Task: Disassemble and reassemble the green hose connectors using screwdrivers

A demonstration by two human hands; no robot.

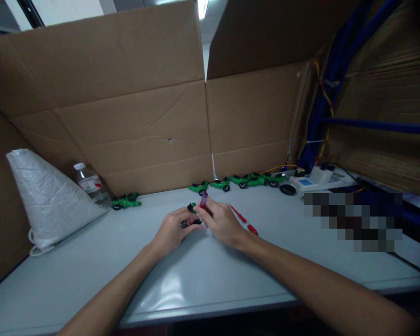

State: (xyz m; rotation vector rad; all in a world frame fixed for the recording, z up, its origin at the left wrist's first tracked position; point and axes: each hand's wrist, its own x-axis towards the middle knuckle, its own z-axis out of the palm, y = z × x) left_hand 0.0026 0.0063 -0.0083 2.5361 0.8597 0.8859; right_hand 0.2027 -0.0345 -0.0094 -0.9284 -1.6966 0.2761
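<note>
My left hand is closed around a small green and black toy car, mostly hidden by the fingers. Pinched in my right hand is a screwdriver with a see-through purple handle. Its lower end is at the toy car, but whether it touches a screw I cannot make out. Both hands meet above the middle of the white table. Just right of my right hand, a slim red pen-like tool lies on the table.
Several green toy cars stand along the cardboard wall, and more green toy parts are at left. A water bottle leans by a silvery bag. A power strip and a black ring sit at right.
</note>
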